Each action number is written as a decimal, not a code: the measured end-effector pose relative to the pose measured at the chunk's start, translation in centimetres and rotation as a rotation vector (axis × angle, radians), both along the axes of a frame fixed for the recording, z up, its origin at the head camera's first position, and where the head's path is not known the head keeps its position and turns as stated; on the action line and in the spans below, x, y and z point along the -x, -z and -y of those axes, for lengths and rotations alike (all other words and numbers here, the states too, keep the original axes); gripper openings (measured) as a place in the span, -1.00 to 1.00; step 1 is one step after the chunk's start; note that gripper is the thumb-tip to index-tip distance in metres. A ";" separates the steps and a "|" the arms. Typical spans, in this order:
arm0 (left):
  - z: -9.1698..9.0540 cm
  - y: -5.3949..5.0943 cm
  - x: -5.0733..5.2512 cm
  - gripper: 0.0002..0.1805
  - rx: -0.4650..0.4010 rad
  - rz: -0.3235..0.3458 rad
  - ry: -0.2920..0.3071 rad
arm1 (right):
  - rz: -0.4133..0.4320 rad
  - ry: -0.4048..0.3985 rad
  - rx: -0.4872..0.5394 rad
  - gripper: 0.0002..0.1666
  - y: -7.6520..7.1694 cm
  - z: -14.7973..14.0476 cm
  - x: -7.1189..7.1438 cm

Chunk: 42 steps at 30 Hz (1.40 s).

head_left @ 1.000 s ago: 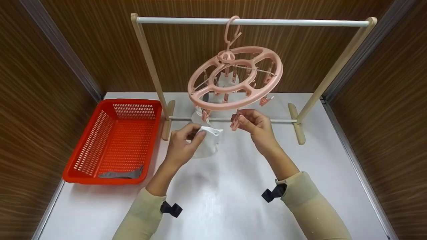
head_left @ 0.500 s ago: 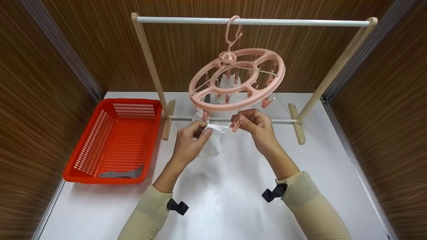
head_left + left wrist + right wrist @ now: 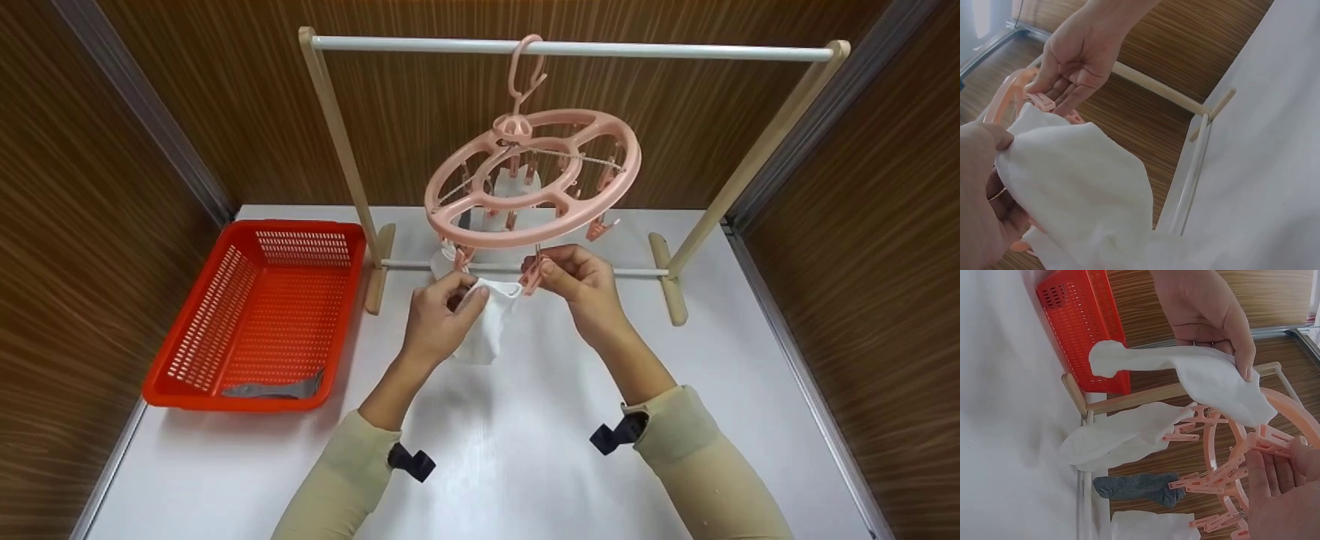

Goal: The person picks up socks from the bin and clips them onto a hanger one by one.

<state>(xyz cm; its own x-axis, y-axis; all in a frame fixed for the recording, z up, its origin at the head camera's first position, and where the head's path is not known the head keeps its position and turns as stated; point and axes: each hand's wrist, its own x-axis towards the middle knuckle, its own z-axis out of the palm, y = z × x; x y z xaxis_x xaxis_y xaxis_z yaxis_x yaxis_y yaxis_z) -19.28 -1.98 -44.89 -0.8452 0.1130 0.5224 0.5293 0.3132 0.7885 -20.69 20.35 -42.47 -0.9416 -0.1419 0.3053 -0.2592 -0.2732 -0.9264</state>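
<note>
A white sock [image 3: 484, 334] hangs from my left hand [image 3: 442, 319], which pinches it near its opening between thumb and fingers. Just right of that opening, my right hand [image 3: 589, 289] pinches a pink clothes peg [image 3: 531, 277] dangling from the round pink drying hanger [image 3: 495, 240]. In the right wrist view the sock's edge lies close by the peg; whether they touch I cannot tell. Pegs there also hold another white sock [image 3: 1123, 436], a grey sock [image 3: 1140, 488] and a white cloth piece [image 3: 1154, 526], partly cut off.
The hanger hooks over the white bar [image 3: 675, 51] of a wooden-legged rack [image 3: 742, 165]. At left a red basket [image 3: 240, 405] contains a grey sock [image 3: 274, 389]. Brown wood-grain panels [image 3: 862, 187] surround the white table [image 3: 525, 465] at back and sides.
My left hand has moved right with the white sock, bringing its opening up to the peg. My right hand has stayed at the peg. The hanger has swayed slightly.
</note>
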 end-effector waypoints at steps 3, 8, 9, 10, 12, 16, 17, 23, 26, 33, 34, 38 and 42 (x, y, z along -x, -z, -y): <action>-0.3 0.0 0.1 -0.85 0.007 0.020 -0.011 | -0.003 0.005 -0.008 -0.82 0.0 0.0 0.0; -0.5 0.0 0.2 -0.80 0.012 0.024 -0.025 | 0.001 0.003 -0.008 -0.83 -0.1 -0.1 -0.1; -0.6 0.0 0.3 -0.80 0.019 0.019 -0.030 | 0.000 0.005 -0.009 -0.83 -0.1 -0.1 -0.1; -0.6 0.0 0.3 -0.81 0.030 0.010 -0.038 | 0.000 0.008 -0.009 -0.83 -0.2 -0.2 -0.1; -0.7 0.1 0.3 -0.82 0.066 -0.016 -0.064 | -0.004 0.014 -0.009 -0.83 -0.2 -0.2 -0.1; -0.9 0.2 0.2 -0.85 0.172 -0.083 -0.099 | -0.003 0.027 0.005 -0.84 -0.3 -0.1 -0.1; -0.9 0.3 0.2 -0.85 0.199 -0.098 -0.100 | -0.003 0.026 0.013 -0.85 -0.3 -0.1 -0.1; -1.7 0.1 0.1 -0.84 0.263 -0.130 -0.081 | -0.001 0.016 0.041 -0.90 -0.3 0.1 0.0; -2.1 0.0 0.1 -0.85 0.248 -0.127 -0.068 | -0.002 0.028 0.033 -0.90 -0.3 0.2 0.0; -2.9 -0.5 0.0 -0.83 0.226 -0.140 -0.058 | 0.017 0.057 0.029 -0.92 -0.3 0.3 0.1; -3.0 -0.6 0.0 -0.83 0.228 -0.144 -0.064 | 0.020 0.060 0.029 -0.93 -0.3 0.3 0.1; -3.2 -0.6 0.1 -0.83 0.241 -0.172 -0.094 | 0.024 0.069 0.026 -0.92 -0.4 0.3 0.1; -3.4 -0.6 0.2 -0.81 0.223 -0.186 -0.103 | 0.021 0.078 0.022 -0.92 -0.4 0.4 0.1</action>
